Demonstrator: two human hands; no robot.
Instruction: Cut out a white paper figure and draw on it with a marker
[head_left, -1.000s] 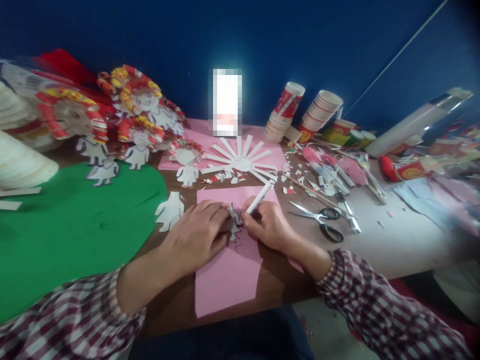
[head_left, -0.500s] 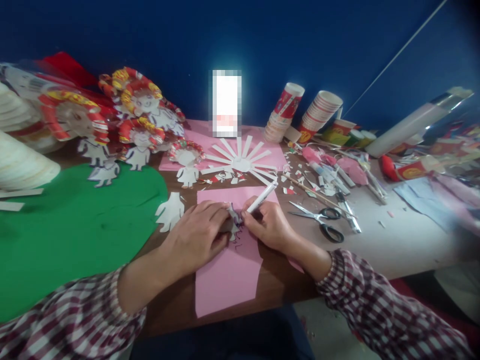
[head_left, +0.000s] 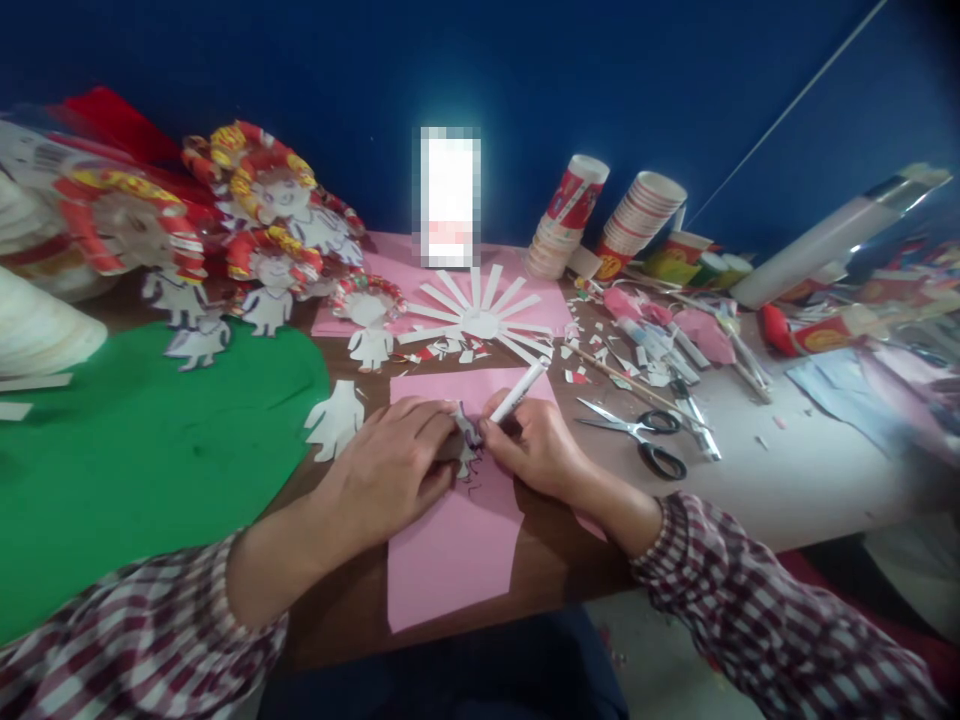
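My right hand [head_left: 536, 440] pinches a white marker pen [head_left: 519, 393], its lower end down at a small white paper cutout [head_left: 466, 440]. Purple ink edges that cutout, and dark squiggles mark the sheet of pink paper [head_left: 454, 560] beneath it. My left hand [head_left: 397, 460] has its fingers curled over the cutout and keeps it pressed on the sheet, hiding its left part. Just left of that hand lies a plain white doll-shaped cutout [head_left: 337, 420]. Scissors [head_left: 637, 430] with black handles rest to the right, blades apart.
Paper dolls with red and yellow rings [head_left: 262, 200] stand at the back left, beside a green round sheet [head_left: 172, 440]. White strips fan out from a paper disc [head_left: 480, 322]. Stacked paper cups [head_left: 641, 220] stand behind scraps, and a bright blurred screen [head_left: 450, 200] is against the blue wall.
The marker and my right hand have shifted slightly left and down along the cutout's edge. My left hand stays on the cutout. The whole view has moved a little.
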